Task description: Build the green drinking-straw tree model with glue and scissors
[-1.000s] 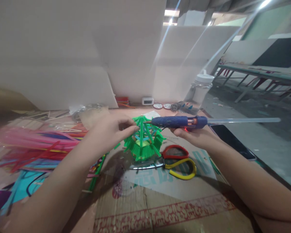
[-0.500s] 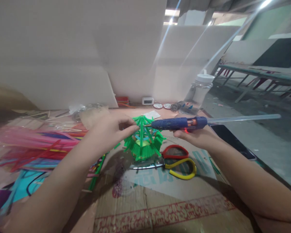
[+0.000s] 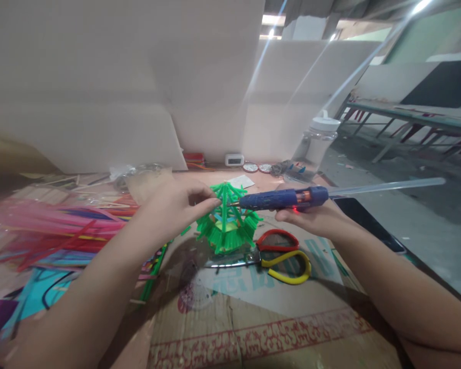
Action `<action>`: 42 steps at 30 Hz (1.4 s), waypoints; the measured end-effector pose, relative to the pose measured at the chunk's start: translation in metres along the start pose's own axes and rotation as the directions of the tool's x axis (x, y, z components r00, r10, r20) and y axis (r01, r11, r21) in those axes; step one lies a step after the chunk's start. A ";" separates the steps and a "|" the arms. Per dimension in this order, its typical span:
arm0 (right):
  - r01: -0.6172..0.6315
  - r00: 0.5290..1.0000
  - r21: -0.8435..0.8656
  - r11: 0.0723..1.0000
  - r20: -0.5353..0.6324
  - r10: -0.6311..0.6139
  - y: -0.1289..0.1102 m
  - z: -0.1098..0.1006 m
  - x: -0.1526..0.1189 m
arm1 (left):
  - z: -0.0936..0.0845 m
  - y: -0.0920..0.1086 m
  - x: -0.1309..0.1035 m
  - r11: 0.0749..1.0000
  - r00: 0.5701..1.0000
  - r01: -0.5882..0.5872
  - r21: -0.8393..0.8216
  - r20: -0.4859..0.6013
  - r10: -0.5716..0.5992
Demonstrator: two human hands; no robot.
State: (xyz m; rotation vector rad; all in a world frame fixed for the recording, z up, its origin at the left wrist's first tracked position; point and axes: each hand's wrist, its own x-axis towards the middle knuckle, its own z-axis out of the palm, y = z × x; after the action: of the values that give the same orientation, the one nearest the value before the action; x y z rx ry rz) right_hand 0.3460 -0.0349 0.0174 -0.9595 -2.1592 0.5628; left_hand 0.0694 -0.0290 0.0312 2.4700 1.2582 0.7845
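Note:
A small green pipe-cleaner structure [image 3: 227, 238] with a peaked top and a fringed, flared base stands on the table in front of me. My left hand [image 3: 172, 205] has thumb and forefinger pinched at its upper left side, on one of the green strands. From the right, my right hand [image 3: 311, 219] grips a blue hot glue gun [image 3: 269, 199], its nozzle at the structure's upper part. A red light glows under the gun, and a long clear glue stick [image 3: 388, 187] sticks out behind it. Scissors [image 3: 259, 257] with one red and one yellow handle lie just in front of the structure.
Bundles of pink, red and blue pipe cleaners [image 3: 80, 220] cover the left side. At the right edge lies a dark phone [image 3: 369, 223], with a clear bottle [image 3: 318, 146] behind it. A small white digital clock [image 3: 234, 160] stands by the pale back board [image 3: 215, 102].
The glue gun's front end has dipped slightly, its nozzle now a little lower against the green structure. My left hand keeps its pinch in the same place.

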 end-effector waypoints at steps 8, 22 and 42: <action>-0.047 0.997 0.028 0.999 0.056 0.045 0.000 -0.001 -0.002 | -0.001 0.000 0.000 1.000 1.000 0.004 -0.002 0.005 -0.004; -0.032 0.990 0.254 0.967 0.138 -0.003 0.016 -0.019 -0.009 | -0.004 -0.003 -0.001 1.000 1.000 -0.020 0.009 -0.009 0.020; -0.547 0.834 -0.237 0.803 -0.077 0.546 0.161 0.035 0.085 | -0.019 -0.003 -0.016 0.927 0.957 0.068 -0.370 -0.240 -0.166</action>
State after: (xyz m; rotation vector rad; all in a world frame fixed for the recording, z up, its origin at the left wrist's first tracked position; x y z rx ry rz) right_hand 0.3537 0.1283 -0.0699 -1.7541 -1.9612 0.5554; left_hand 0.0494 -0.0403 0.0397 2.0277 1.2067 1.2262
